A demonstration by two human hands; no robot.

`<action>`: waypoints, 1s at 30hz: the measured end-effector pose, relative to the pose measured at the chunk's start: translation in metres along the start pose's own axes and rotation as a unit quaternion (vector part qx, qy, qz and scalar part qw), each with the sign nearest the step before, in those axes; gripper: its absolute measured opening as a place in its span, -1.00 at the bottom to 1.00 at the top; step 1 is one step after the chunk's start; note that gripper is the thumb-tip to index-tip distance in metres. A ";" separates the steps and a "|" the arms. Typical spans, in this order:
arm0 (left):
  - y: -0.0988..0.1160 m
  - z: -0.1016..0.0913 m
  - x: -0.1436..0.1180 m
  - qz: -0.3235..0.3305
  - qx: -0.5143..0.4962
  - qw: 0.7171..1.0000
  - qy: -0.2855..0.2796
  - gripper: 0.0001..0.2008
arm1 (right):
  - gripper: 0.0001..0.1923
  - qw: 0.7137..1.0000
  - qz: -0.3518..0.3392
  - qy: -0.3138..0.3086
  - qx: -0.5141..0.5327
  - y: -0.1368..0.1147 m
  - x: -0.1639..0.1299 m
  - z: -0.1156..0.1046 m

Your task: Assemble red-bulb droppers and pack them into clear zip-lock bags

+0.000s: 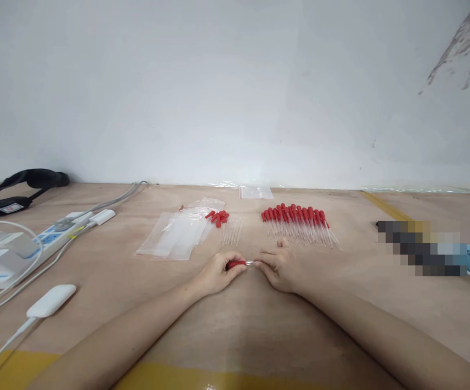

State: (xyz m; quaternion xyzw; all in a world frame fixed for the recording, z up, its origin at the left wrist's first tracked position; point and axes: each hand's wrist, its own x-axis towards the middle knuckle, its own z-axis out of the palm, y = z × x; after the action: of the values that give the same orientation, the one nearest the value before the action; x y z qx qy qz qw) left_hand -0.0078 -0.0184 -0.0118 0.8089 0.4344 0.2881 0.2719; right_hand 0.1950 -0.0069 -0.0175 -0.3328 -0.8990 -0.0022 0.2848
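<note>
Near the front edge of the bench [340, 325], the left hand [217, 273] pinches a dropper's red bulb [235, 264] while the right hand [279, 268] pinches its glass tube [250, 263]. A large row of finished droppers [300, 222] lies behind; a few loose bulbs [217, 217] and tubes [230, 232] remain, so the work looks mostly done.

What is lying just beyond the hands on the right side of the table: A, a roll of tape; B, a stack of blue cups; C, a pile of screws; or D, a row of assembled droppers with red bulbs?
D: the row of assembled droppers with red bulbs and clear tubes lies on the table just beyond the right hand.
</note>
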 end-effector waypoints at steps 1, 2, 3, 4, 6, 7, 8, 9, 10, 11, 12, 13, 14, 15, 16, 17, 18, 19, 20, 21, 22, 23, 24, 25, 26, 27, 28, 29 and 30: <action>0.001 0.000 0.000 0.006 0.004 1.000 0.003 -0.84 | -0.73 1.000 0.005 -0.004 0.002 -0.001 0.001 0.001; 0.001 0.000 -0.001 0.010 0.006 1.000 0.007 -0.85 | -0.71 1.000 0.010 -0.009 0.005 -0.002 0.001 0.002; 0.001 0.000 -0.001 0.013 0.009 1.000 0.010 -0.85 | -0.70 1.000 0.014 -0.014 0.006 -0.003 0.002 0.003; 0.000 0.000 -0.001 0.014 0.010 1.000 0.013 -0.85 | -0.70 1.000 0.018 -0.019 0.007 -0.004 0.002 0.003; -0.001 0.001 -0.001 0.017 0.010 1.000 0.016 -0.85 | -0.71 0.999 0.026 -0.035 0.009 -0.004 0.004 0.004; -0.001 0.001 -0.001 0.019 0.008 1.000 0.018 -0.85 | -0.71 0.999 0.030 -0.044 0.010 -0.005 0.004 0.004; -0.001 0.001 -0.001 0.021 0.003 1.000 0.019 -0.85 | -0.71 0.998 0.032 -0.053 0.012 -0.005 0.005 0.003; -0.001 0.002 -0.001 0.024 -0.003 1.000 0.020 -0.85 | -0.71 0.997 0.033 -0.062 0.014 -0.005 0.006 0.002; -0.002 0.002 -0.001 0.025 -0.011 0.999 0.024 -0.85 | -0.71 0.997 0.031 -0.069 0.016 -0.005 0.007 0.000; -0.002 0.003 0.000 0.025 -0.020 0.999 0.029 -0.85 | -0.71 0.997 0.029 -0.076 0.017 -0.006 0.008 -0.002; -0.003 0.003 0.000 0.025 -0.031 0.999 0.037 -0.85 | -0.71 0.996 0.026 -0.082 0.017 -0.006 0.009 -0.006; -0.005 0.004 0.000 0.024 -0.042 0.998 0.047 -0.85 | -0.73 0.996 0.023 -0.089 0.018 -0.007 0.010 -0.010; -0.007 0.005 0.001 0.020 -0.055 0.997 0.058 -0.83 | -0.74 0.995 0.022 -0.100 0.020 -0.008 0.012 -0.015; -0.009 0.005 0.001 0.012 -0.068 0.995 0.068 -0.78 | -0.75 0.993 0.024 -0.113 0.027 -0.008 0.014 -0.020; -0.012 0.006 0.002 0.001 -0.083 0.994 0.077 -0.71 | -0.76 0.991 0.036 -0.125 0.036 -0.007 0.015 -0.026; -0.016 0.006 0.002 -0.012 -0.098 0.991 0.085 -0.63 | -0.77 0.988 0.060 -0.133 0.048 -0.005 0.017 -0.032; -0.019 0.006 0.002 -0.026 -0.112 0.989 0.091 -0.57 | -0.77 0.985 0.100 -0.131 0.059 0.000 0.020 -0.039; -0.022 0.006 0.003 -0.038 -0.122 0.988 0.091 -0.54 | -0.76 0.979 0.154 -0.116 0.064 0.007 0.022 -0.045; -0.024 0.005 0.003 -0.046 -0.129 0.987 0.088 -0.55 | -0.75 0.971 0.216 -0.087 0.059 0.015 0.024 -0.050; -0.025 0.005 0.003 -0.048 -0.130 0.987 0.084 -0.58 | -0.74 0.958 0.281 -0.044 0.045 0.025 0.027 -0.055; -0.024 0.004 0.003 -0.045 -0.125 0.988 0.079 -0.61 | -0.73 0.940 0.340 0.003 0.015 0.036 0.029 -0.058; -0.024 0.003 0.003 -0.039 -0.116 0.990 0.074 -0.64 | -0.72 0.919 0.392 0.039 -0.025 0.048 0.031 -0.060; -0.022 0.002 0.003 -0.030 -0.106 0.991 0.071 -0.67 | -0.73 0.898 0.433 0.056 -0.054 0.060 0.032 -0.061; -0.020 0.001 0.002 -0.021 -0.095 0.993 0.069 -0.70 | -0.73 0.881 0.462 0.062 -0.076 0.071 0.032 -0.060; -0.018 0.000 0.002 -0.013 -0.086 0.994 0.067 -0.72 | -0.74 0.869 0.483 0.059 -0.094 0.081 0.033 -0.057; -0.016 -0.001 0.001 -0.006 -0.079 0.995 0.064 -0.74 | -0.74 0.860 0.497 0.051 -0.105 0.089 0.032 -0.054; -0.014 -0.001 0.001 -0.002 -0.074 0.995 0.060 -0.75 | -0.73 0.854 0.506 0.040 -0.113 0.095 0.031 -0.050; -0.013 -0.001 0.000 0.001 -0.070 0.996 0.056 -0.76 | -0.72 0.851 0.511 0.031 -0.118 0.100 0.030 -0.047; -0.011 -0.001 0.000 0.005 -0.064 0.996 0.054 -0.77 | -0.70 0.849 0.514 0.024 -0.123 0.102 0.029 -0.044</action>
State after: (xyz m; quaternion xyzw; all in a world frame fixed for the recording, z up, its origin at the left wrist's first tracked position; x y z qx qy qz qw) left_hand -0.0150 -0.0131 -0.0191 0.7751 0.4252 0.3597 0.2983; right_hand 0.2607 0.0819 0.0151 -0.7794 -0.5848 0.0258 0.2236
